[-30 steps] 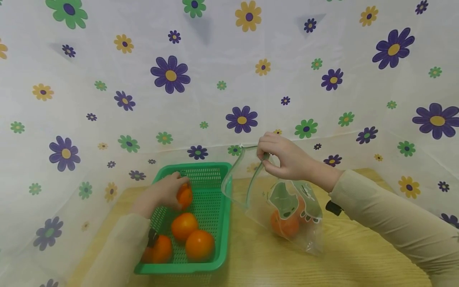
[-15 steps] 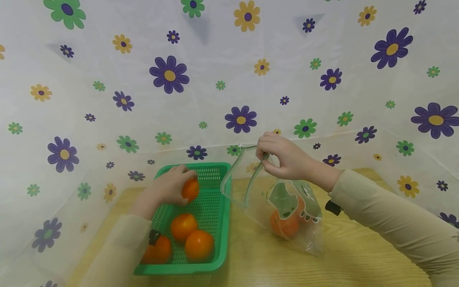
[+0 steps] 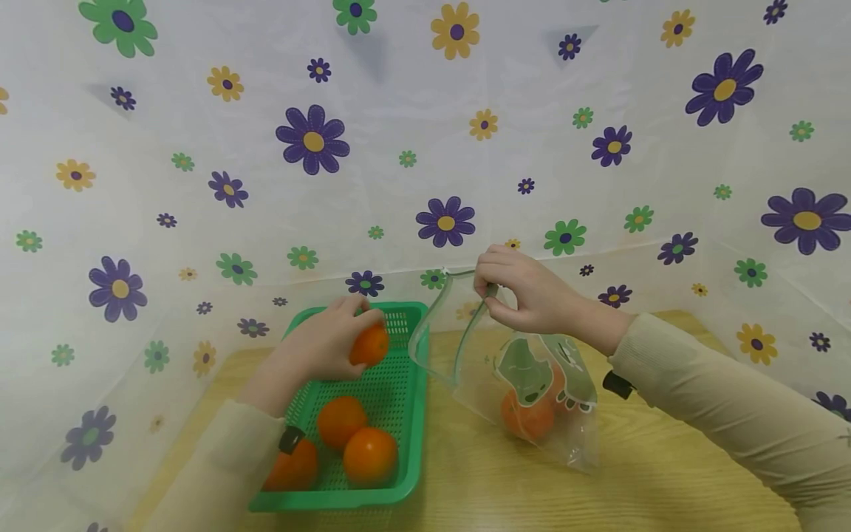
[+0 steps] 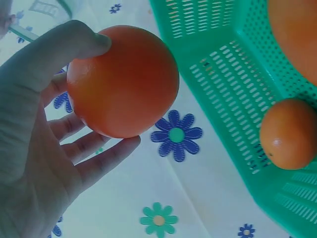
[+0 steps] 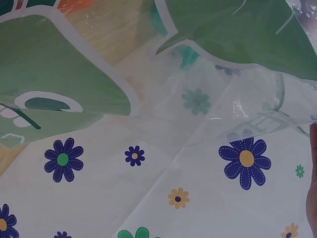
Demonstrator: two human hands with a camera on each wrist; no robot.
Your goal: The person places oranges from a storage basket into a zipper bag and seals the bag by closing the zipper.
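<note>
Orange fruit (image 3: pixel 372 344) in hand: clasped by the left hand (image 3: pixel 332 343), thumb on one side and fingers spread round the other; it is held above the far end of the basket, beside the bag's mouth.
Lift: judged to be the step in hand; the fruit is best gripped around its widest part, without squeezing, and raised above the rim before any sideways move.
Bag mouth: its edge is pinched by the right hand (image 3: pixel 525 292); the opening gapes toward the basket and is best held wide and steady, since its lower edge could sag.
Green basket (image 3: pixel 417 414): set on the wooden table (image 3: pixel 459 480); three oranges (image 3: pixel 370 457) are seen in its near half, one partly hidden by the left sleeve (image 3: pixel 222 458).
Clear printed bag (image 3: pixel 525 373): oranges (image 3: pixel 527 420) are contained near its bottom; their number cannot be told behind the print.
</note>
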